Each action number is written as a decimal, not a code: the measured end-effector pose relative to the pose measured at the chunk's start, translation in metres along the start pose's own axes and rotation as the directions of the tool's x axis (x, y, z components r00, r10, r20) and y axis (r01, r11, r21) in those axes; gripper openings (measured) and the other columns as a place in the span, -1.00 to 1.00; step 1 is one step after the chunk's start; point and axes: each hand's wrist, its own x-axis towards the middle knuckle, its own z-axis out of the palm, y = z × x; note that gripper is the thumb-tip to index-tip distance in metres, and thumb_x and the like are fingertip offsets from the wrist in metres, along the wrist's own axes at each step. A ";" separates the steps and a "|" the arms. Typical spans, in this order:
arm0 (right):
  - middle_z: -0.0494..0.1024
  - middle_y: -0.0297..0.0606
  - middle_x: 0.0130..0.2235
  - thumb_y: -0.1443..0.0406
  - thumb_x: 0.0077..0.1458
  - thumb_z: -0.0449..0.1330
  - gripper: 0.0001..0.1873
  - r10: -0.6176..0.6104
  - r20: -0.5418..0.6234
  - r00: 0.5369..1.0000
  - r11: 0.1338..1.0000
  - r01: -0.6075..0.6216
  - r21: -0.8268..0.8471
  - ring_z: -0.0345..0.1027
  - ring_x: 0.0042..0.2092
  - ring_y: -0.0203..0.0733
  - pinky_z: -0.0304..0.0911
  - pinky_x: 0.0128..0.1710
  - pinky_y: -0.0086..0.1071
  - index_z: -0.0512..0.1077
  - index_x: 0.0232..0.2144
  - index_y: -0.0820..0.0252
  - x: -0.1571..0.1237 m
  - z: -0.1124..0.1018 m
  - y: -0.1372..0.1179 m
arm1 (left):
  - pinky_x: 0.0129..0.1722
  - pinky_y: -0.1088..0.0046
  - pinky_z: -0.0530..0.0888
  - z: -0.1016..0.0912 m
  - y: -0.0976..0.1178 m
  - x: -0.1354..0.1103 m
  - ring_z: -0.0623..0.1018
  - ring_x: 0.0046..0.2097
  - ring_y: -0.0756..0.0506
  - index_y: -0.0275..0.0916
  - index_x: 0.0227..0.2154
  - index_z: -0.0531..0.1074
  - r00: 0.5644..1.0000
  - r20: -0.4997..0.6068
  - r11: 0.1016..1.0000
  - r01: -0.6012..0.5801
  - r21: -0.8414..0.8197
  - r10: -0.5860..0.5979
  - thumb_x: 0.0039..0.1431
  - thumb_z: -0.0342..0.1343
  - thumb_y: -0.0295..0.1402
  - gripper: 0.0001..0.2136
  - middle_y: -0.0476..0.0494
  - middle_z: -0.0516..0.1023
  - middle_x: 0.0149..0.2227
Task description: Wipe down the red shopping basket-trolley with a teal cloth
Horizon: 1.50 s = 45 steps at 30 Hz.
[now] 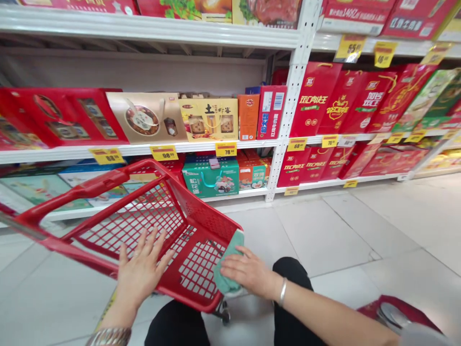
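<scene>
A red plastic shopping basket (151, 211) on small wheels stands tipped in front of me on the shop floor. My left hand (142, 269) lies flat with fingers spread on the basket's mesh wall. My right hand (248, 271) presses a teal cloth (226, 269) against the basket's near corner, fingers closed over the cloth. A silver bracelet sits on each wrist. My knees in black trousers show below the hands.
White shelves (144, 146) behind the basket hold red, gold and green gift boxes with yellow price tags (225, 149). More red boxes (338, 103) fill the shelves on the right. Pale tiled floor (360, 230) stretches right. A red object (396, 312) lies at lower right.
</scene>
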 end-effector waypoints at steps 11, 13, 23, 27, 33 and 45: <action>0.57 -0.14 0.10 0.66 -0.13 -0.04 -0.26 0.233 0.132 0.964 0.968 -0.243 0.067 0.35 0.22 -0.16 -0.04 0.37 0.06 0.48 0.05 0.11 0.011 -0.013 0.112 | 0.34 -0.22 0.04 -0.016 0.041 0.015 0.15 0.42 -0.35 -0.17 0.27 0.33 0.989 0.088 0.989 0.127 -0.079 -0.120 0.34 -0.18 0.02 -0.42 -0.32 0.27 0.35; 0.59 -0.16 0.05 0.64 -0.20 -0.05 -0.26 0.223 0.123 0.967 0.968 -0.235 0.086 0.38 0.17 -0.13 -0.04 0.37 0.07 0.50 0.00 0.11 0.013 -0.010 0.107 | 0.35 -0.16 0.06 -0.017 0.043 0.019 0.14 0.43 -0.33 -0.15 0.27 0.33 0.987 0.083 0.984 0.146 -0.099 -0.138 0.34 -0.17 0.04 -0.41 -0.28 0.26 0.36; 0.60 -0.15 -0.05 0.59 -0.30 -0.06 -0.24 0.220 -0.024 0.975 0.960 -0.212 0.185 0.46 0.04 0.02 0.14 0.28 0.19 0.45 -0.01 0.12 -0.009 0.001 0.056 | 0.41 -0.07 -0.04 -0.004 0.030 0.037 0.14 0.43 -0.23 -0.07 0.29 0.29 0.998 0.008 0.970 0.059 -0.235 -0.059 0.35 -0.11 0.01 -0.46 -0.14 0.31 0.35; 0.60 -0.15 -0.06 0.61 -0.27 -0.04 -0.25 0.238 -0.043 0.970 0.942 -0.220 0.255 0.46 0.03 0.02 0.14 0.26 0.21 0.44 0.00 0.11 -0.004 0.002 0.022 | 0.41 -0.14 -0.21 -0.004 0.018 0.050 0.08 0.45 -0.25 -0.14 0.33 0.22 0.997 -0.008 0.975 0.070 -0.211 -0.074 0.37 -0.10 -0.04 -0.45 -0.19 0.20 0.40; 0.55 -0.09 0.09 0.61 -0.15 -0.02 -0.20 0.189 -0.106 0.976 0.929 -0.143 0.342 0.41 0.13 -0.02 0.17 0.27 0.15 0.37 0.17 0.11 0.005 0.025 -0.022 | 0.37 -0.27 -0.13 -0.006 0.039 0.037 -0.03 0.47 -0.33 -0.19 0.38 0.11 0.953 0.049 0.927 0.303 -0.220 -0.299 0.37 -0.12 -0.04 -0.39 -0.33 0.06 0.44; 0.50 -0.06 0.17 0.60 0.06 -0.01 -0.28 0.069 -0.026 0.997 0.990 -0.065 0.122 0.35 0.19 -0.02 0.34 0.17 -0.08 0.29 0.27 0.21 0.034 0.034 -0.065 | 0.39 -0.15 -0.02 0.023 0.100 -0.044 0.05 0.46 -0.27 -0.19 0.41 0.02 0.945 0.063 0.898 0.323 -0.297 -0.320 0.40 -0.24 -0.09 -0.41 -0.30 0.08 0.43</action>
